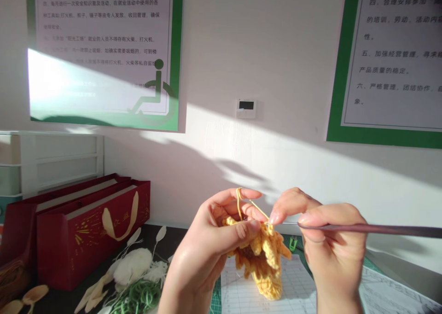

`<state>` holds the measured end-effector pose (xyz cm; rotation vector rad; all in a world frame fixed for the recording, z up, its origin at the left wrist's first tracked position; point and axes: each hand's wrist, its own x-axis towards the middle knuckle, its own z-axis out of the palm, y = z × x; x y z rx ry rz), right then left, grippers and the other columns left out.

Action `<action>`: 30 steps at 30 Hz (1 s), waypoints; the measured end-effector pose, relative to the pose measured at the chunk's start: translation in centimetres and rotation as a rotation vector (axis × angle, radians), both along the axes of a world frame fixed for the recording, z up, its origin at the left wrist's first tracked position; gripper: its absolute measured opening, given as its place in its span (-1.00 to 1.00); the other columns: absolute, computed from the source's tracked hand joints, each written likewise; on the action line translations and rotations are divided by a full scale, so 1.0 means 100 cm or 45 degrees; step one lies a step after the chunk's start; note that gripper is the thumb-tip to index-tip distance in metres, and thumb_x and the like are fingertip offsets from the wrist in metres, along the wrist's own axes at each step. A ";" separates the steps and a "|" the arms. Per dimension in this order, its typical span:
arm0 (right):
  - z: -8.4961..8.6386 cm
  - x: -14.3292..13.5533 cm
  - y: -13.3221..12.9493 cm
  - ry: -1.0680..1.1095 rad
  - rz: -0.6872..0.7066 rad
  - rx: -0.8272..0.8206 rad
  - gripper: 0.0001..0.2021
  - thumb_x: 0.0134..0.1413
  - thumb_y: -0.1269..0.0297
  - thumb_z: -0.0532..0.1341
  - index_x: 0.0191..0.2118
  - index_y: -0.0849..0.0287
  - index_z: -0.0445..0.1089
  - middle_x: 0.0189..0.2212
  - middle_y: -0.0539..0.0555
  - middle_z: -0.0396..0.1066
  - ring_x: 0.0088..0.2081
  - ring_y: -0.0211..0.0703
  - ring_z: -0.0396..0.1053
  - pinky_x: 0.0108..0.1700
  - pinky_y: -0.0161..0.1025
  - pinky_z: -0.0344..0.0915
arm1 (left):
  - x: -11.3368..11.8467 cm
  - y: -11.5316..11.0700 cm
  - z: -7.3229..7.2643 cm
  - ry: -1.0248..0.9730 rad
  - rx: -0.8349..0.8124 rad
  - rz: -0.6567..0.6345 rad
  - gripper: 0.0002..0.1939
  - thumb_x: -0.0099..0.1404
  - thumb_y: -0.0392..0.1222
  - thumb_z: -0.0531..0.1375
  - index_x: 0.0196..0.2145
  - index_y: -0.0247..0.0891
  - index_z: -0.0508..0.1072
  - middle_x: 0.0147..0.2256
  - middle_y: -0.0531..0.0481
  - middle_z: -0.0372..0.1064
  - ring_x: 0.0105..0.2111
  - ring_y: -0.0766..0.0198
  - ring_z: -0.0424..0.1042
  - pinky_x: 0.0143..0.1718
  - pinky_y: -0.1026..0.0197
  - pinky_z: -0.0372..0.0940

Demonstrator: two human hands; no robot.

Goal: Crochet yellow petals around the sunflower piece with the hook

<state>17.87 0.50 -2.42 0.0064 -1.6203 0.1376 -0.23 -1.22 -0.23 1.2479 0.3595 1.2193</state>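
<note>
Head view shows left grip (216, 233) pinched on yellow crochet (267, 272), right grip (333, 235) closed around hook (397, 230)

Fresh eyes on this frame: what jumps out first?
Probably the frilly yellow yarn piece at lower centre, pinched in the left hand, while the right hand holds a slim dark-handled tool to its top edge. Next, the glaring sunlight on the green-bordered poster at upper left, then the deep red bag with a pale handle below it.
</note>
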 end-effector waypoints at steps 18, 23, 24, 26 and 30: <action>-0.003 -0.003 0.000 -0.070 -0.486 0.330 -0.79 0.23 0.54 0.16 -0.15 0.07 0.41 -0.20 0.07 0.56 -0.23 -0.06 0.48 -0.23 0.05 0.41 | 0.001 0.003 -0.001 -0.063 0.004 -0.009 -0.57 0.14 -0.28 0.46 -0.03 -0.21 0.53 -0.34 -0.02 0.47 -0.42 0.31 0.45 -0.39 0.30 0.28; -0.005 -0.010 0.010 0.014 -0.430 0.313 -0.71 0.19 0.55 0.21 -0.05 0.05 0.44 -0.19 0.06 0.57 -0.24 -0.07 0.50 -0.25 0.04 0.44 | 0.001 0.001 0.001 -0.077 -0.045 -0.006 -0.45 0.11 -0.29 0.47 0.06 -0.18 0.48 -0.30 -0.04 0.47 -0.39 0.26 0.48 -0.35 0.26 0.30; -0.006 -0.010 0.011 -0.006 -0.436 0.311 -0.67 0.17 0.57 0.23 -0.03 0.03 0.45 -0.18 0.07 0.57 -0.23 -0.07 0.50 -0.25 0.02 0.44 | 0.001 0.001 0.001 -0.078 -0.049 0.006 -0.41 0.10 -0.29 0.48 0.09 -0.17 0.46 -0.30 -0.04 0.47 -0.38 0.24 0.49 -0.33 0.25 0.32; -0.006 -0.010 0.011 -0.040 -0.470 0.290 -0.59 0.10 0.63 0.26 -0.02 -0.01 0.46 -0.17 0.05 0.55 -0.21 -0.07 0.49 -0.25 0.00 0.45 | 0.001 0.000 0.002 -0.091 -0.061 0.046 -0.34 0.07 -0.31 0.50 0.12 -0.18 0.44 -0.32 -0.03 0.47 -0.39 0.24 0.49 -0.30 0.22 0.34; -0.006 -0.016 0.004 0.008 -0.517 0.166 -0.59 0.05 0.66 0.28 -0.09 -0.02 0.46 -0.22 0.01 0.52 -0.25 -0.09 0.51 -0.26 -0.06 0.50 | 0.004 -0.002 0.003 -0.154 -0.058 0.100 -0.36 0.06 -0.31 0.51 0.10 -0.24 0.45 -0.35 0.00 0.45 -0.44 0.27 0.46 -0.37 0.26 0.32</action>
